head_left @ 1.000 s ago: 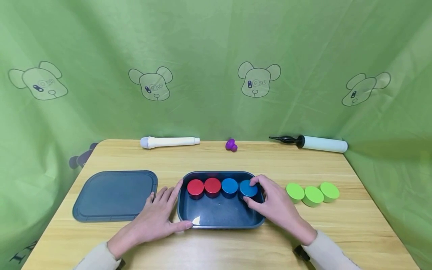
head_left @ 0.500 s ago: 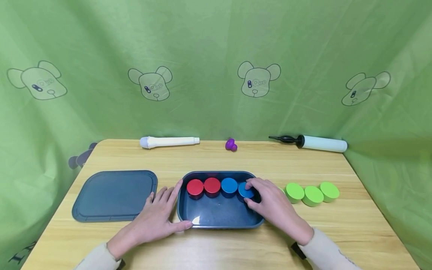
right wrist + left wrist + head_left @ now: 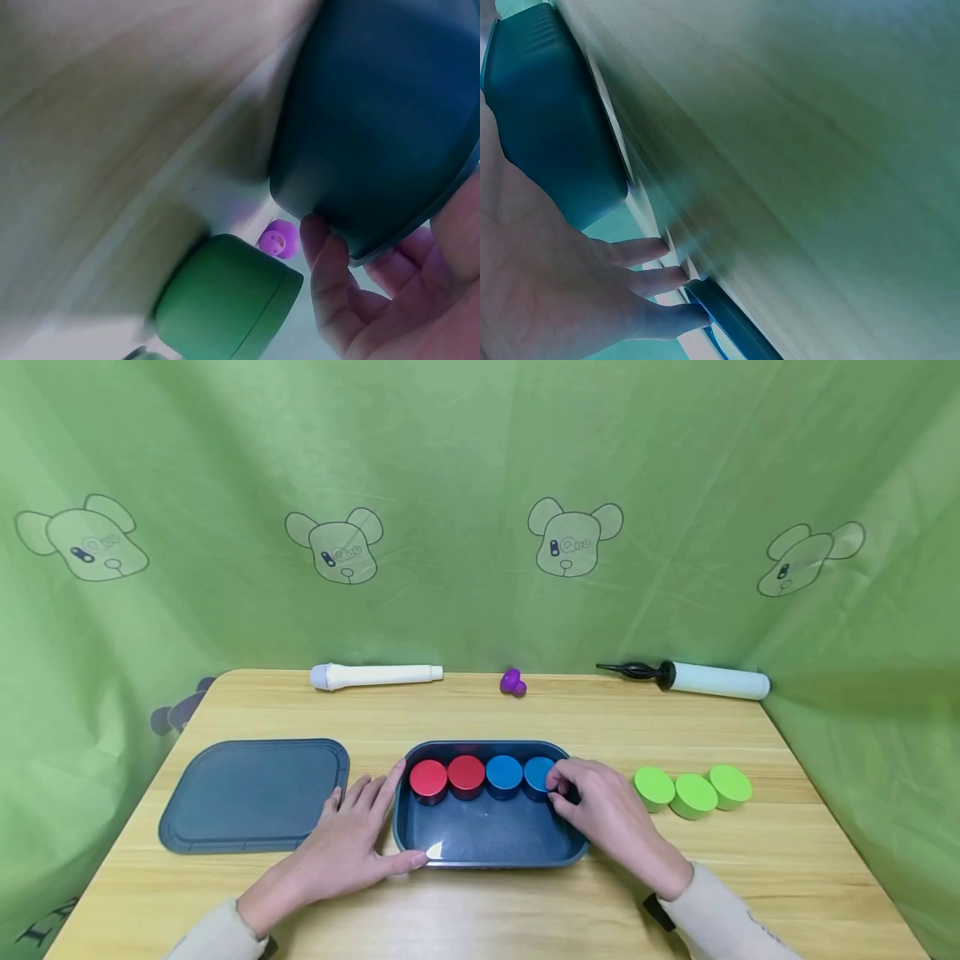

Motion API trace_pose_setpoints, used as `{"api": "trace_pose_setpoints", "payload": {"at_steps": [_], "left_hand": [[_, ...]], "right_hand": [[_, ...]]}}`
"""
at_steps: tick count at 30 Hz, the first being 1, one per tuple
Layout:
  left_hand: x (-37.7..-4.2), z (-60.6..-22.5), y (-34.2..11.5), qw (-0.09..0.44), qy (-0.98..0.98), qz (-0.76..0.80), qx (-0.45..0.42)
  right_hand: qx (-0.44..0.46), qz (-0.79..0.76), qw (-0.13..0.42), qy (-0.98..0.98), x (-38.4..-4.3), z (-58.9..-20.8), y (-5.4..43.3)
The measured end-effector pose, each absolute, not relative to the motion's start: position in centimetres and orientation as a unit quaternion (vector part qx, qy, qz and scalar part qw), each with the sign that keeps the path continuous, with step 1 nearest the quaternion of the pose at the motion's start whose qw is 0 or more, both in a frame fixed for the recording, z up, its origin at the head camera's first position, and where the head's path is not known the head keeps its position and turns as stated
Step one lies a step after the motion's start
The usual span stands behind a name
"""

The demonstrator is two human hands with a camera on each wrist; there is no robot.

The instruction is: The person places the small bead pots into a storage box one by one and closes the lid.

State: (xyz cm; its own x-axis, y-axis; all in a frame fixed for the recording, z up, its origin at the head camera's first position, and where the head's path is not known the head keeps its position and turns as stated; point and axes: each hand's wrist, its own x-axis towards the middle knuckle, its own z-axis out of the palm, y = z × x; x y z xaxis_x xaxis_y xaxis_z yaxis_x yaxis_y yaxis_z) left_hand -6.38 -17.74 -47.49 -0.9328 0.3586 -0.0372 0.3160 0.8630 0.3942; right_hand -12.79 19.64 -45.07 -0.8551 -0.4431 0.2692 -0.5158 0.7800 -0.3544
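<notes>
My left hand (image 3: 352, 835) lies at the left end of a dark blue-grey box (image 3: 487, 847), fingers spread and thumb at its front corner. Two red cylinders (image 3: 428, 778) (image 3: 467, 774) and a left blue cylinder (image 3: 504, 773) stand upright inside, in a row along the back wall. My right hand (image 3: 611, 797) reaches over the box's right end. Its bent thumb and index finger touch the right side of the end blue cylinder (image 3: 536, 774); whether they pinch it is unclear. In the right wrist view, other fingers (image 3: 330, 289) hang outside the box wall (image 3: 375, 135).
A matching flat lid (image 3: 255, 793) lies left, its edge by my left fingertips. Three green cylinders (image 3: 693, 795) stand right of the box. Along the back edge lie a white microphone-shaped stick (image 3: 378, 675), a purple knobbed piece (image 3: 513, 682) and a hand pump (image 3: 712, 680).
The end blue cylinder has slid left, and the row has shifted slightly left. My right thumb and index finger have drawn closer together at its right side. My left hand has stayed put.
</notes>
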Motion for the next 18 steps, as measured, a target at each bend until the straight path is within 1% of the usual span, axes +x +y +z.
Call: {"api": "trace_pose_setpoints", "payload": {"at_steps": [5, 11, 15, 18], "left_hand": [[-6.4, -47.6, -17.8, 0.060, 0.964, 0.194, 0.171], [-6.5, -47.7, -17.7, 0.061, 0.964, 0.193, 0.171], [-6.5, -47.7, -17.7, 0.062, 0.965, 0.192, 0.169], [-6.5, -47.7, -17.7, 0.062, 0.965, 0.192, 0.168]], "right_hand": [[0.248, 0.215, 0.093, -0.940, -12.8, -45.2, 19.6], [0.247, 0.208, 0.124, -0.938, -12.3, -45.4, 19.8], [0.242, 0.238, 0.141, -0.930, -11.7, -45.0, 20.1], [0.228, 0.267, 0.139, -0.926, -11.4, -44.6, 20.4]]}}
